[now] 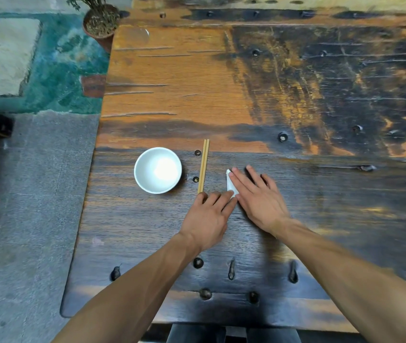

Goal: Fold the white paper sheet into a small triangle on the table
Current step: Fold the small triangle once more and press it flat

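Note:
The white paper sheet (230, 185) lies folded small on the dark wooden table (320, 194), and only a narrow white strip of it shows. My right hand (259, 196) lies flat on top of it, fingers spread and pointing up-left, hiding most of the paper. My left hand (209, 214) rests palm down beside it, its fingertips touching the paper's near corner. Neither hand lifts the paper; both press it against the table.
A pair of wooden chopsticks (204, 167) lies just left of the paper, running away from me. A white bowl (158, 170) stands further left. A potted plant (100, 23) sits on the floor past the table's left far corner.

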{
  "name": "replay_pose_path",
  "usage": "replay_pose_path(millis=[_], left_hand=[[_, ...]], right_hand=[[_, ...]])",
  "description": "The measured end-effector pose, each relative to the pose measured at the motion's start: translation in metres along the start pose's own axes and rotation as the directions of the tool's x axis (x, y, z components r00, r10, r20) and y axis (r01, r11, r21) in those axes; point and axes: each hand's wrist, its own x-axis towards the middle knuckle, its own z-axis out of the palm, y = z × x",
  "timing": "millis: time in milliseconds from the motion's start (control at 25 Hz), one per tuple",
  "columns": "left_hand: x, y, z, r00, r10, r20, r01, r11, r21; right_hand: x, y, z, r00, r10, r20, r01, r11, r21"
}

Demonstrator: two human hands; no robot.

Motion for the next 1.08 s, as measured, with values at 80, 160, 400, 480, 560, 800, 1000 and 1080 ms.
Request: replay_pose_path(millis=[80,160,400,480,560,800,1000,1080], left_hand=[[-0.002,-0.001,0.001,0.999,0.037,-0.016,-0.037,0.999,0.011],[-0.002,-0.001,0.004,0.999,0.043,0.015,-0.043,0.999,0.018],[-0.002,-0.004,0.008,0.995,0.019,0.102,-0.024,0.999,0.046],[-0.003,-0.005,0.01,0.995,0.021,0.099,-0.026,0.999,0.046],[-0.004,-0.004,0.012,0.995,0.02,0.098,-0.024,0.999,0.042],[0.002,-0.003,0.007,0.998,-0.002,0.058,0.004,0.999,-0.032],[0.02,-0.002,0.0,0.984,-0.16,-0.077,0.15,0.981,-0.126],[0.028,0.005,0.004,0.977,-0.205,-0.06,0.198,0.975,-0.105]], right_hand=[[-0.003,0.0,0.006,0.999,-0.005,0.051,0.005,1.0,-0.002],[-0.005,0.001,0.01,0.996,-0.031,0.089,0.031,1.0,0.004],[-0.008,0.0,0.017,0.988,-0.041,0.146,0.048,0.998,-0.042],[-0.007,-0.002,0.019,0.989,-0.033,0.144,0.039,0.998,-0.039],[-0.007,-0.001,0.02,0.989,-0.025,0.145,0.03,0.999,-0.032],[-0.007,-0.001,0.017,0.988,-0.029,0.155,0.033,0.999,-0.027],[-0.022,0.016,0.015,0.988,-0.058,0.141,0.067,0.996,-0.053],[-0.023,0.017,0.014,0.989,-0.069,0.129,0.075,0.996,-0.046]])
